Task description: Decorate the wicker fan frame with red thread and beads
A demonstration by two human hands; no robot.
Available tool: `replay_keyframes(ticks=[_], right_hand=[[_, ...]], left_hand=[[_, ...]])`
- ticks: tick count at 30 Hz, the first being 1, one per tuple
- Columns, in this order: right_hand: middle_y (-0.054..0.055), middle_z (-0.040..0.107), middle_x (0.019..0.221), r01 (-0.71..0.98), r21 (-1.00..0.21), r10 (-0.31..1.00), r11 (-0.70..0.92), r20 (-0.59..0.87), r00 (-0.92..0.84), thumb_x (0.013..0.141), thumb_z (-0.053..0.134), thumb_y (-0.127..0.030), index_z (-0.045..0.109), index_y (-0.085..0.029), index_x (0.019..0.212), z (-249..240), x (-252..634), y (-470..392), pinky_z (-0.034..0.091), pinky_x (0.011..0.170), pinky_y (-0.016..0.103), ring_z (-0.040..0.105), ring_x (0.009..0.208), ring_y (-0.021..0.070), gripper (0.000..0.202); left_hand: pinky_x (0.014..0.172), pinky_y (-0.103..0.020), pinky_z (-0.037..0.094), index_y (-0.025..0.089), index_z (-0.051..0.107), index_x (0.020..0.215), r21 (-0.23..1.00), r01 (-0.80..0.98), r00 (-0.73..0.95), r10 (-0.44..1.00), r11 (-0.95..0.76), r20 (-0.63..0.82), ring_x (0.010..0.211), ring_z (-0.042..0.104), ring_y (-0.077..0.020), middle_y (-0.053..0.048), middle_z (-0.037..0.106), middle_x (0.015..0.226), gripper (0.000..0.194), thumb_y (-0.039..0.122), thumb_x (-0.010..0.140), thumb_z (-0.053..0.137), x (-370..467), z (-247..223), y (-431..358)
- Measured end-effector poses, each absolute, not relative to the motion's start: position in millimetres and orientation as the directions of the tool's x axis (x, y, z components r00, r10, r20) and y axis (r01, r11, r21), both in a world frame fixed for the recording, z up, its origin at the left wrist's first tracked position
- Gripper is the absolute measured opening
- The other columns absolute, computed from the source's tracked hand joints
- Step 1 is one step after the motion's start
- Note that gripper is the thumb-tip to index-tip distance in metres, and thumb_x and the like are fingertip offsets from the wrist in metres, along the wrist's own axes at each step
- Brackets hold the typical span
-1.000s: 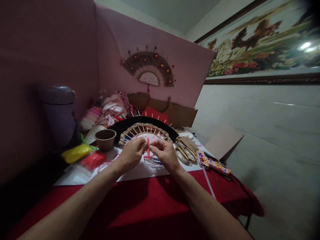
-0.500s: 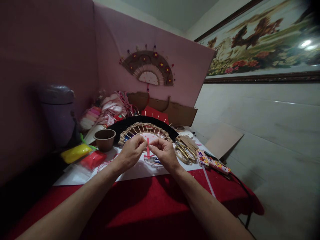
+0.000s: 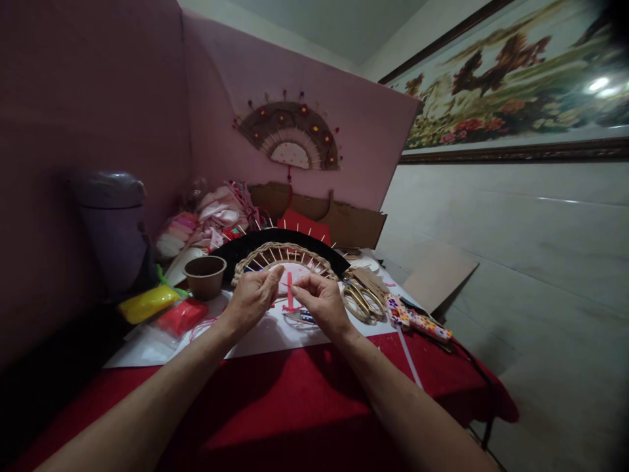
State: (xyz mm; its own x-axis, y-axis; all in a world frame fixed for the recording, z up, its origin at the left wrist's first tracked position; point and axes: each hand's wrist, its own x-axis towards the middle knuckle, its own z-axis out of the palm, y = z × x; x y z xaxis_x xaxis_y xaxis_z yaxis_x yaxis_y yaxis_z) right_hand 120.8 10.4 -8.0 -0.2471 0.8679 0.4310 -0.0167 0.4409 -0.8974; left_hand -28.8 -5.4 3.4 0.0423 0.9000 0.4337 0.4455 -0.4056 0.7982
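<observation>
My left hand [image 3: 251,298] has its fingers closed in a pinch, thumb up, in front of the woven fan frame. What it holds is too small to make out. Across a small gap, my right hand [image 3: 320,300] pinches the end of a thin thread [image 3: 285,284]. A red strip [image 3: 289,294] stands out between the two hands, over the fan's pale spotted centre [image 3: 295,270]. Behind them arches the fan, with a braided tan band [image 3: 268,249], light sticks and a black outer band [image 3: 289,236]. Below the fingers lie blue-handled snips [image 3: 301,317], partly covered by my right hand.
Gold-handled scissors [image 3: 363,301] and a flower-patterned tool with a cord [image 3: 417,319] lie at right. On the left are a brown cup [image 3: 205,278], yellow packet [image 3: 150,303], red packet [image 3: 181,316] and purple bin [image 3: 113,236]. A finished fan [image 3: 289,131] hangs behind.
My hands were touching at the fingertips and are now apart. The left one has shifted left and slightly down, while the right has barely moved.
</observation>
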Motion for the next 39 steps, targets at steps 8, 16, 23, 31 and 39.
replay_keyframes(ticks=[8, 16, 23, 31, 39], right_hand=[[-0.003, 0.053, 0.055, -0.021, -0.889, 0.856, 0.457, 0.446, -0.263, 0.069, 0.063, -0.028, 0.059, -0.016, 0.064, -9.1, 120.5, 10.6, 0.033, 0.049, 0.024, 0.042, 0.048, 0.0097, 0.013], [-0.002, 0.056, 0.056, 0.017, -0.876, 0.848, 0.483, 0.462, -0.26, 0.071, 0.063, -0.029, 0.059, -0.018, 0.065, -10.4, 120.3, 10.8, 0.036, 0.049, 0.024, 0.047, 0.05, 0.011, 0.014], [-0.002, 0.057, 0.055, 0.022, -0.884, 0.86, 0.467, 0.449, -0.244, 0.071, 0.063, -0.028, 0.059, -0.018, 0.063, -9.2, 120.2, 10.1, 0.037, 0.048, 0.024, 0.048, 0.048, 0.0108, 0.014], [-0.002, 0.056, 0.054, 0.021, -0.884, 0.87, 0.466, 0.454, -0.19, 0.069, 0.064, -0.027, 0.061, -0.016, 0.063, -6.7, 124.2, 10.2, 0.034, 0.047, 0.023, 0.046, 0.048, 0.0102, 0.012], [-0.002, 0.057, 0.055, 0.001, -0.886, 0.867, 0.463, 0.453, -0.205, 0.069, 0.064, -0.027, 0.061, -0.017, 0.062, -7.3, 123.9, 11.6, 0.036, 0.048, 0.024, 0.047, 0.049, 0.0104, 0.013]], left_hand=[[0.052, -0.025, 0.03, 0.019, 0.047, 0.055, 0.769, 0.454, 0.162, 0.891, -0.45, 0.425, 0.051, 0.04, -0.0118, 0.002, 0.044, 0.052, 0.05, 0.057, 0.085, 0.034, -28.0, 2.1, -4.5], [0.053, -0.025, 0.031, 0.02, 0.044, 0.057, 0.733, 0.477, 0.149, 0.867, -0.485, 0.476, 0.055, 0.038, -0.0118, 0.003, 0.044, 0.056, 0.028, 0.038, 0.078, 0.045, -27.0, 1.5, -2.4], [0.054, -0.025, 0.035, 0.018, 0.05, 0.06, 0.827, 0.336, 0.09, 0.89, -0.45, 0.448, 0.054, 0.044, -0.0116, 0.003, 0.05, 0.055, 0.018, 0.033, 0.07, 0.053, -26.5, 2.6, -1.8], [0.063, -0.029, 0.04, 0.016, 0.057, 0.061, 0.846, 0.341, -0.146, 0.866, -0.411, 0.479, 0.059, 0.051, -0.0147, -0.001, 0.057, 0.057, 0.029, 0.039, 0.077, 0.051, -41.1, 1.8, 6.2], [0.063, -0.028, 0.041, 0.016, 0.058, 0.062, 0.803, 0.462, -0.02, 0.9, -0.378, 0.435, 0.064, 0.057, -0.0168, -0.005, 0.063, 0.066, 0.04, 0.046, 0.083, 0.041, -34.2, 2.9, 3.5]])
